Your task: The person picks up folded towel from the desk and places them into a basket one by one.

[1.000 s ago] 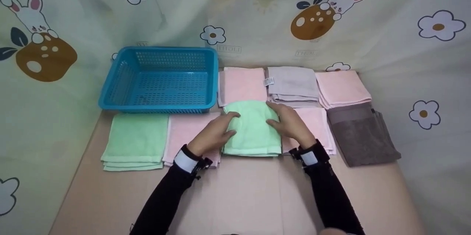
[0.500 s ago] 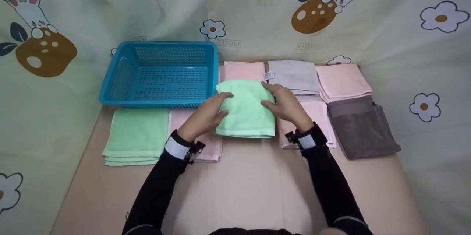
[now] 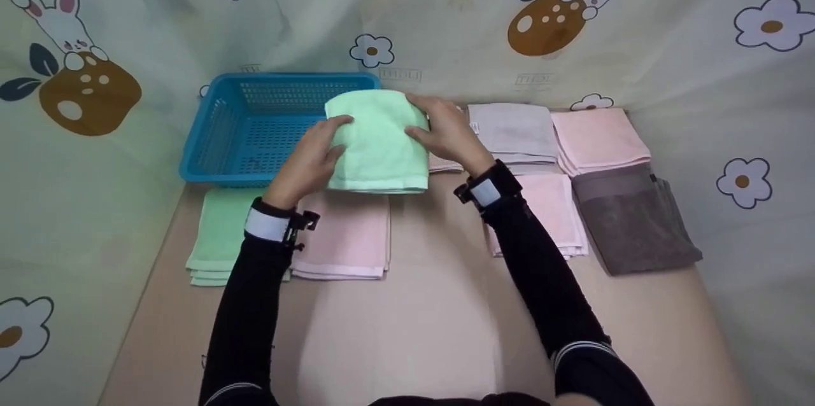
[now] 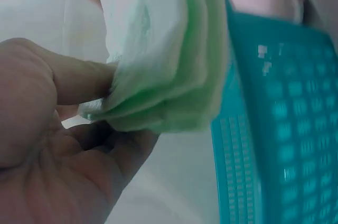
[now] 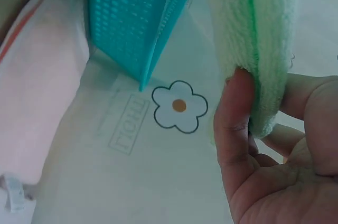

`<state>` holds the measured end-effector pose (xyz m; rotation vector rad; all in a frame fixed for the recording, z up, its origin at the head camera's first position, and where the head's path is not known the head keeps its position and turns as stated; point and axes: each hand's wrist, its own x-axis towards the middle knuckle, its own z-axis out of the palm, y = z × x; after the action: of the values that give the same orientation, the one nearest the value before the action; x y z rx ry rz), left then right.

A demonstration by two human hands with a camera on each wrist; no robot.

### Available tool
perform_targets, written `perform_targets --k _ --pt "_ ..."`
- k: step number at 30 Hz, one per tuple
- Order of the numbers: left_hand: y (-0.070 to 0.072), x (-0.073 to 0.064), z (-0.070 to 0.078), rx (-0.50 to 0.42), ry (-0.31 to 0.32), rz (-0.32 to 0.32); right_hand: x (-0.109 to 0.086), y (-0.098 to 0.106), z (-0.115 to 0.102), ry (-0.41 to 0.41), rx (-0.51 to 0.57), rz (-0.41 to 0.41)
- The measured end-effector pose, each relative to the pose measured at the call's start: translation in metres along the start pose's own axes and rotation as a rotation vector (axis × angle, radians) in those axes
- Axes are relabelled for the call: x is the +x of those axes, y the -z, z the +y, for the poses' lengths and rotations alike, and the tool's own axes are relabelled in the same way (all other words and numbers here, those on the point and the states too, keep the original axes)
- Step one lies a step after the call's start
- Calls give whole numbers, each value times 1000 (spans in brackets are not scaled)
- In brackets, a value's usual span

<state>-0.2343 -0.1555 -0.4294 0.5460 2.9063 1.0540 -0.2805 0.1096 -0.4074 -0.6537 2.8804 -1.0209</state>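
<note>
A folded light green towel (image 3: 379, 145) hangs in the air, overlapping the right side of the blue plastic basket (image 3: 219, 132) in the head view. My left hand (image 3: 307, 161) pinches its left edge, thumb on one face and fingers beneath. On the opposite edge my right hand (image 3: 449, 132) grips the towel the same way. In the left wrist view several layers of the green towel (image 4: 163, 60) show between thumb and fingers, close to the basket's wall (image 4: 288, 102). The right wrist view shows the towel's thick folded edge (image 5: 256, 49) pinched by the fingers (image 5: 235, 129).
Folded towels lie on the table (image 3: 401, 329): a green one (image 3: 223, 234) and a pink one (image 3: 344, 237) in front of the basket. Farther right are a grey towel (image 3: 512, 129), a pink one (image 3: 602, 139), a lighter pink one (image 3: 547, 215) and a dark brown one (image 3: 633, 221). A patterned curtain (image 3: 446, 24) stands behind.
Both hands have lifted the green towel off the table and carried it left and away from the body, to the basket's right side. The spot it lay on is now bare table.
</note>
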Motion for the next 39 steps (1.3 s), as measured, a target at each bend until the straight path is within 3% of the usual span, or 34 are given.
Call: perform_targets --k 9,19,25,28,33,39 --pt "28 12 -31 25 92 95 57 -25 -25 -18 -35 -42" --pt "40 20 -69 21 194 98 97 -56 -35 9 -16 -108" --pt "37 29 -86 32 232 52 108 -78 -31 -10 -65 -127" --pt "32 34 -92 37 269 -6 110 -89 -26 5 -112 -131" --pt "22 43 -101 73 335 -109 111 -106 -20 92 -282 -132" --pt "14 50 -105 93 394 -183 111 -121 -22 119 -478 -163"
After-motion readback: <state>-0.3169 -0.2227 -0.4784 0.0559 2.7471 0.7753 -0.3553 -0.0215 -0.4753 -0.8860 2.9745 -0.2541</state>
